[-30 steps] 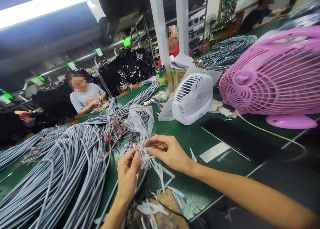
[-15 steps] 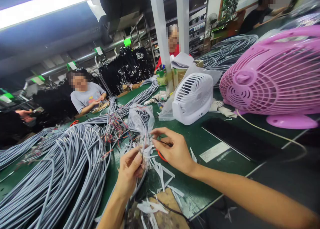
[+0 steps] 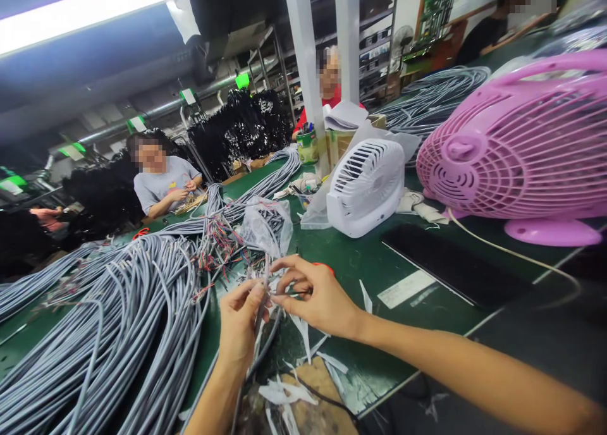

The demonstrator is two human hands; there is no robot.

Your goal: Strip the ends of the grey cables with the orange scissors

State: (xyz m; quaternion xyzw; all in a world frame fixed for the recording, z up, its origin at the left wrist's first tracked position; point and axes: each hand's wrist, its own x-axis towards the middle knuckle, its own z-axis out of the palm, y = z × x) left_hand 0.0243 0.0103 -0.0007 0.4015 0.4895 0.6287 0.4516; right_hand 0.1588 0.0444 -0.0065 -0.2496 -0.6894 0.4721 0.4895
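Observation:
My left hand [image 3: 244, 315] is closed, its thumb and fingers pinching a grey cable [image 3: 261, 305] near its end. My right hand [image 3: 317, 293] is closed too, its fingertips meeting the cable beside the left thumb. Tucked in the right hand is a red-handled tool [image 3: 326, 268]; most of it is hidden by the fingers, and its kind is unclear. Just beyond the hands is a clear plastic bag [image 3: 279, 223] over cable ends with thin coloured wires. White strips [image 3: 303, 337] lie scattered below the right hand.
A large pile of grey cables [image 3: 118, 321] covers the left of the green table [image 3: 360, 258]. To the right stand a white fan [image 3: 367, 185] and a pink fan [image 3: 512, 144], near a dark flat panel [image 3: 450, 264]. A person in grey [image 3: 165, 185] sits across.
My right hand has moved left and slightly down to the left fingertips. Its wrist has turned, and the tool's red part now shows above the hand instead of below.

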